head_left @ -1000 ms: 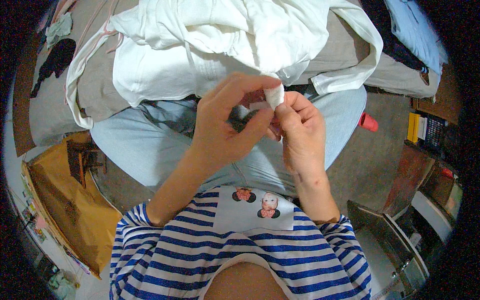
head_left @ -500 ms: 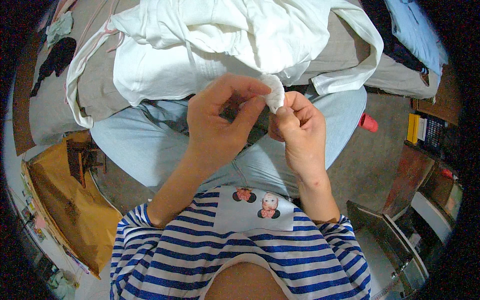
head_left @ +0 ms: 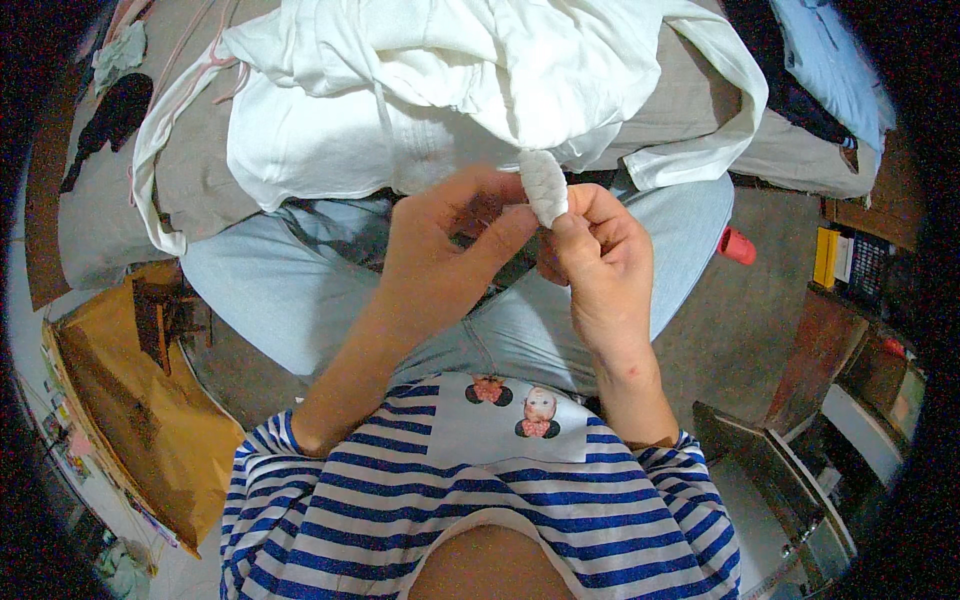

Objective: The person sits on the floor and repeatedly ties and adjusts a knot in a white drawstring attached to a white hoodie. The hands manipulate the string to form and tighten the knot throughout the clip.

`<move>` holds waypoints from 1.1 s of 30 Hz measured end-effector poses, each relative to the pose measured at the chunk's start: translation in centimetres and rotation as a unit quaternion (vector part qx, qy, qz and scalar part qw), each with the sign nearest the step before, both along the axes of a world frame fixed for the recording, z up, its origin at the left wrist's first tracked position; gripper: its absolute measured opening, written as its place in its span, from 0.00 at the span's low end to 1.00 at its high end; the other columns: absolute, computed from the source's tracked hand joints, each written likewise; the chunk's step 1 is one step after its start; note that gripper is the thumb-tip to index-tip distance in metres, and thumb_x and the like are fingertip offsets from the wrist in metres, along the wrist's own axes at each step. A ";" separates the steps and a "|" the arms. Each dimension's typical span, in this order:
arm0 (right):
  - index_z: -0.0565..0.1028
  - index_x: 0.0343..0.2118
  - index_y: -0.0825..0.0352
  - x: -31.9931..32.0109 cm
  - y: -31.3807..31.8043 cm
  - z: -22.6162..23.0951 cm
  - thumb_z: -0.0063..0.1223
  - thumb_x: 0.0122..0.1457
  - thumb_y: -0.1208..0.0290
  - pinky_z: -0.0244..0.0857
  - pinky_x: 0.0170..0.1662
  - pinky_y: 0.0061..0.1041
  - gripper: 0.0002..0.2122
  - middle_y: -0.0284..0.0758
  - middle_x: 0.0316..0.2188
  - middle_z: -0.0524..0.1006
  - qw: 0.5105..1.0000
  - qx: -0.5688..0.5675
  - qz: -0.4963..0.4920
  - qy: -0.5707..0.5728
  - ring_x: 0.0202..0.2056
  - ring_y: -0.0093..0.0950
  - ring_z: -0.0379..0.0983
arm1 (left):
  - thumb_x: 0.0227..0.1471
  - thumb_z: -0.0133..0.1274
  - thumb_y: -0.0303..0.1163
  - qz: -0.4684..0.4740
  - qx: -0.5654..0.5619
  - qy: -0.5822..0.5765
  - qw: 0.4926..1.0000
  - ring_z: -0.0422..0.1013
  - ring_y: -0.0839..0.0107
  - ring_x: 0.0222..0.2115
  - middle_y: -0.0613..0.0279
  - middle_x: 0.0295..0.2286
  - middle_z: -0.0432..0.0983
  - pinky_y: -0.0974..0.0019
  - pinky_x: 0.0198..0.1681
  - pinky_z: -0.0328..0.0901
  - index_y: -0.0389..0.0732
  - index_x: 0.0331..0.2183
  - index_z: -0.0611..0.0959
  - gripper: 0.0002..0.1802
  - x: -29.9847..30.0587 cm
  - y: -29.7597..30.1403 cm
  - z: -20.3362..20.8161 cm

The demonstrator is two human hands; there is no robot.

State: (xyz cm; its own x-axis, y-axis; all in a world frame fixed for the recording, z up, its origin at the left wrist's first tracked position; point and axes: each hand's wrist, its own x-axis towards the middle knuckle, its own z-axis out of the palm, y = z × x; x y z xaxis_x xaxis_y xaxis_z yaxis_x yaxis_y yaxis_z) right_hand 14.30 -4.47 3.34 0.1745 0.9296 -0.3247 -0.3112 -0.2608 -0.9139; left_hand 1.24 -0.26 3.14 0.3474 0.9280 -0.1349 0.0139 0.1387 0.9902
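Observation:
My right hand (head_left: 600,260) pinches the lower end of a small white strip of quilted-looking cloth (head_left: 544,187) between thumb and fingers. The strip stands up from the grip, its upper end overlapping the white garment (head_left: 310,140) behind. Whether the two are joined, I cannot tell. At the strip's left side is my left hand (head_left: 440,240), its thumb tip close against the lower edge. Its other fingers are smeared by motion, so their hold is unclear. The garment lies bunched up on a grey-brown covered surface (head_left: 210,190) in front of my knees.
A long white sleeve (head_left: 700,150) trails to the right, and pink cords (head_left: 185,50) lie at the far left. On the floor to the right lies a red cup-like object (head_left: 737,245). A brown paper-like sheet (head_left: 140,390) is at the left, a dark cabinet (head_left: 770,470) lower right.
The left fingers have come away from the strip's upper part and drawn back left, blurring. The strip has straightened from a curl and shows its flat stitched face. The right hand keeps its pinch.

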 end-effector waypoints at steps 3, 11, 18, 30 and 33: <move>0.68 0.26 0.66 0.0 -0.1 -0.3 0.43 0.53 0.77 0.47 0.21 0.10 0.01 0.20 0.17 0.63 1.000 0.009 -0.013 0.005 0.19 0.09 0.54 | 0.46 0.52 0.27 -0.017 -0.004 0.031 0.999 0.66 0.85 0.21 0.67 0.21 0.73 0.80 0.24 0.61 0.34 0.28 0.76 0.07 -0.3 0.1 0.1; 0.67 0.27 0.66 -0.2 0.1 -0.1 0.44 0.53 0.76 0.48 0.20 0.10 0.01 0.21 0.17 0.64 1.000 0.001 -0.015 -0.003 0.19 0.08 0.54 | 0.42 0.54 0.24 0.067 0.055 0.047 0.995 0.68 0.83 0.21 0.66 0.19 0.73 0.80 0.22 0.61 0.35 0.23 0.76 0.03 0.2 -0.3 0.6; 0.67 0.28 0.67 -0.4 0.1 0.2 0.46 0.52 0.78 0.49 0.20 0.09 0.01 0.20 0.18 0.64 0.997 0.040 -0.035 -0.056 0.19 0.08 0.55 | 0.33 0.58 0.20 0.077 0.387 0.137 0.909 0.71 0.69 0.25 0.59 0.24 0.74 0.71 0.28 0.66 0.40 0.23 0.77 0.09 0.5 -0.3 0.8; 0.67 0.29 0.67 -0.3 0.0 0.3 0.47 0.53 0.76 0.50 0.22 0.09 0.02 0.20 0.19 0.65 0.997 0.051 -0.020 -0.061 0.20 0.08 0.56 | 0.39 0.55 0.19 0.083 0.003 -0.063 0.995 0.70 0.78 0.26 0.62 0.25 0.74 0.77 0.29 0.66 0.35 0.26 0.78 0.06 0.3 -0.1 1.0; 0.67 0.29 0.67 -0.3 0.0 0.7 0.46 0.53 0.76 0.50 0.22 0.09 0.02 0.20 0.19 0.65 0.997 0.054 -0.023 -0.047 0.21 0.08 0.56 | 0.39 0.56 0.19 0.083 -0.085 -0.098 0.988 0.71 0.78 0.26 0.62 0.24 0.75 0.78 0.30 0.66 0.34 0.26 0.77 0.06 0.4 0.1 1.1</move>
